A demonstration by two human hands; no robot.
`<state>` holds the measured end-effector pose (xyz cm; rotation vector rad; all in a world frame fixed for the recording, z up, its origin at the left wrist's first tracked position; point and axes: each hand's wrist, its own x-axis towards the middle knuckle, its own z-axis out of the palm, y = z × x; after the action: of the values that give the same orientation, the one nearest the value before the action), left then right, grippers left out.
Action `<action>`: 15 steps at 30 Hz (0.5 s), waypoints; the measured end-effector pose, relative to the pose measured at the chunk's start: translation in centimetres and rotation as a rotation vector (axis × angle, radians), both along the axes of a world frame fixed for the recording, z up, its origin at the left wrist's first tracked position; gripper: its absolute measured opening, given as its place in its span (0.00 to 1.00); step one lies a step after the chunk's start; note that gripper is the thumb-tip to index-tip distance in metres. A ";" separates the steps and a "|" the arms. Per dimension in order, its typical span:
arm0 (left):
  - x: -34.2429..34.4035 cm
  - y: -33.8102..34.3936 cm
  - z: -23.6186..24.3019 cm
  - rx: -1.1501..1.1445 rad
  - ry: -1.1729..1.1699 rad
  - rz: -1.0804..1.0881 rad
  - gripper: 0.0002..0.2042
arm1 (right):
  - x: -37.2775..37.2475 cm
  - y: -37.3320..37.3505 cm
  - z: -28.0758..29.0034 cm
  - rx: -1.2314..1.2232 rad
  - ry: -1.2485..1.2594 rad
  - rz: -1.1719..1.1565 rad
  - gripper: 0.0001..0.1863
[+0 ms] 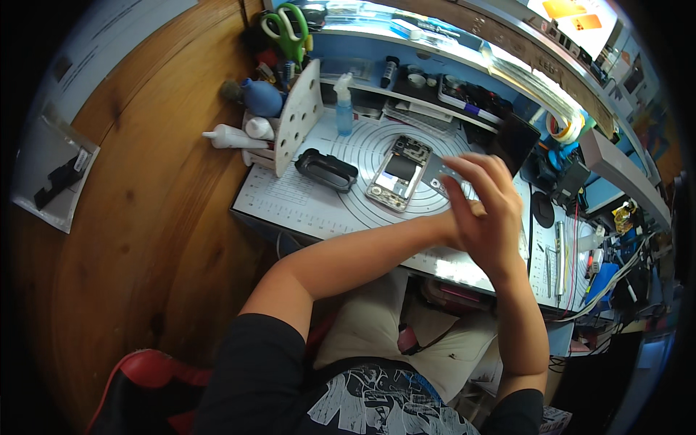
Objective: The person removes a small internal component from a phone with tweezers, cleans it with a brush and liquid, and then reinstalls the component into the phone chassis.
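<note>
My right hand (491, 210) is raised over the right part of the mat, its thumb and fingers apart, with nothing visible in them. My left hand (458, 223) reaches across from the left and lies mostly behind the right one, so its fingers are hidden. Left of both hands, an opened smartphone (400, 174) lies on the white work mat (290, 210), its inner parts exposed. A flat grey piece (437, 176) beside the phone is partly covered by my right fingers. Further left sits a black oblong tray-like holder (326, 171).
A spray bottle (344, 109) stands behind the black holder. At the left edge, a perforated white organizer (299, 119) holds a blue air blower (262, 98), white bottles and green-handled scissors (288, 32). Tweezers, a pen-like tool (560, 257) and cables crowd the right side. A shelf (428, 103) runs behind.
</note>
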<state>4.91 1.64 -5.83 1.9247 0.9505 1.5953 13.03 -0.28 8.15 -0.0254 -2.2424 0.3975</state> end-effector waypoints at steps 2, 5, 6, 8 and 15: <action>-1.0 -1.2 2.7 -0.187 0.430 0.132 0.05 | -5.0 -1.1 0.1 -0.055 0.016 0.136 0.11; -1.2 -1.7 3.6 -0.252 0.389 0.134 0.06 | -13.1 -3.7 0.9 -0.301 -0.088 0.253 0.09; -1.2 -1.4 3.4 -0.248 0.389 0.132 0.06 | -15.8 -4.4 0.7 -0.375 -0.061 0.256 0.09; -0.7 -0.4 2.5 -0.255 0.384 0.144 0.06 | -20.3 -4.4 -0.3 -0.532 -0.056 0.215 0.10; -0.5 -1.6 3.6 -0.191 0.329 0.186 0.05 | -26.8 -7.3 -1.1 -0.772 0.011 0.088 0.14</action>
<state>4.46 0.04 -2.27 2.0463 1.3983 1.2465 -13.81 -7.56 7.07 -0.3262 -1.9544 1.2794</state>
